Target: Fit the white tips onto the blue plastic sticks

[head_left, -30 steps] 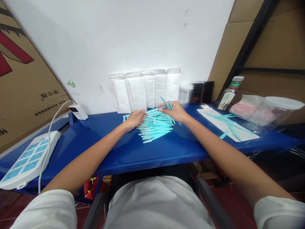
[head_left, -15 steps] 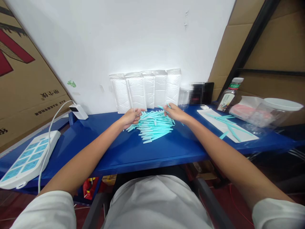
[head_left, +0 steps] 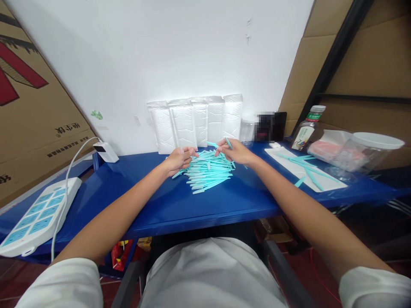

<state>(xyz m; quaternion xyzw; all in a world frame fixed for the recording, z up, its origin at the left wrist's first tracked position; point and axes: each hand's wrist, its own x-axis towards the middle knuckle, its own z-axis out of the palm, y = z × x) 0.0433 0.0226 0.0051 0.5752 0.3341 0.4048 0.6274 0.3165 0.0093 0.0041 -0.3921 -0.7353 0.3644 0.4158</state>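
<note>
A heap of thin teal sticks with paler ends lies on the blue table. At the heap's left edge, my left hand is closed, thumb and fingertips pinched together; what it holds, if anything, is too small to make out. Over the right upper part of the heap, my right hand is closed around teal sticks, one standing up between the fingers and another pointing left. The two hands' fingertips are apart, with sticks beneath them.
White padded envelopes lean on the wall behind the heap. To the right are a clear jar, a white sheet with teal sticks, a bottle and a large clear tub. A power strip lies left.
My left hand has moved slightly right, its fingers more pinched. My right hand has shifted a little left, and the teal sticks in it have changed angle.
</note>
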